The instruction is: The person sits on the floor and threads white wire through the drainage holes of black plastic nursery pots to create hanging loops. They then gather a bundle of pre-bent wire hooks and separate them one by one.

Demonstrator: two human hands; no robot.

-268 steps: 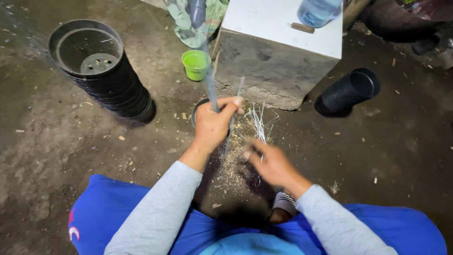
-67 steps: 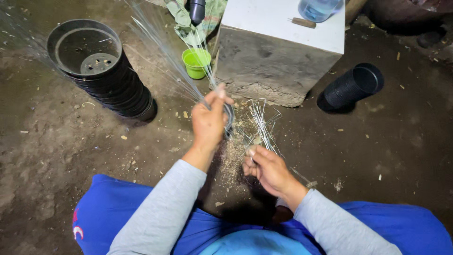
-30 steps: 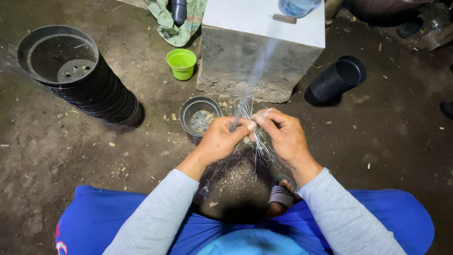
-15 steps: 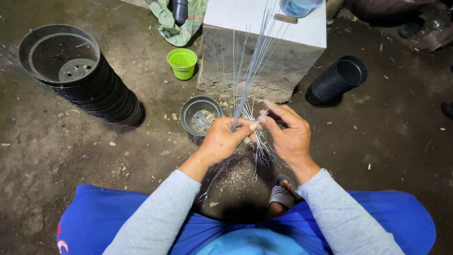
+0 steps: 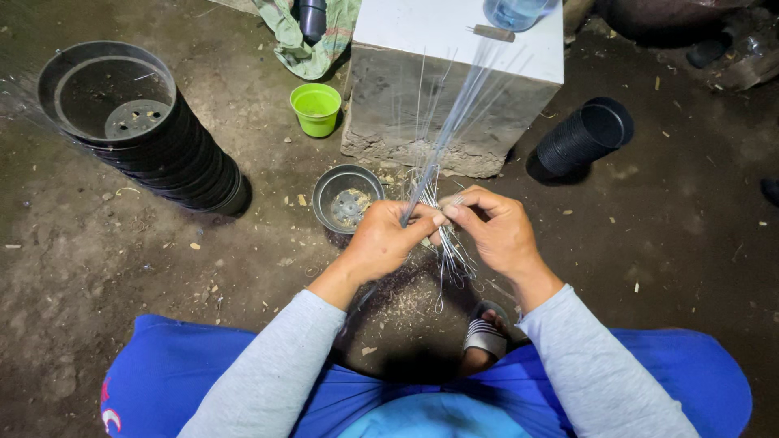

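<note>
Nearest to me I see my blue-clad knees and grey sleeves, and a striped sandal (image 5: 485, 337) just on my side of the scattered wood shavings. Above those shavings my left hand (image 5: 388, 240) is curled nearly closed, thumb and forefinger pinching a bundle of thin, pale, wiry strands (image 5: 442, 154). My right hand (image 5: 495, 229) meets it fingertip to fingertip, also mostly closed, gripping the same bundle just beside the left. The strands rise from my fingers and fan out toward the grey concrete block with the white top (image 5: 454, 89), while loose ends hang below the hands. Between my left hand and the block, slightly left, a small grey metal bowl (image 5: 347, 197) sits on the dirt floor. Left of the block stands a small green plastic cup (image 5: 316, 108); well left of that leans a tall stack of black plastic plant pots (image 5: 142, 130). Right of the block lies a shorter black pot stack (image 5: 583, 138).
</note>
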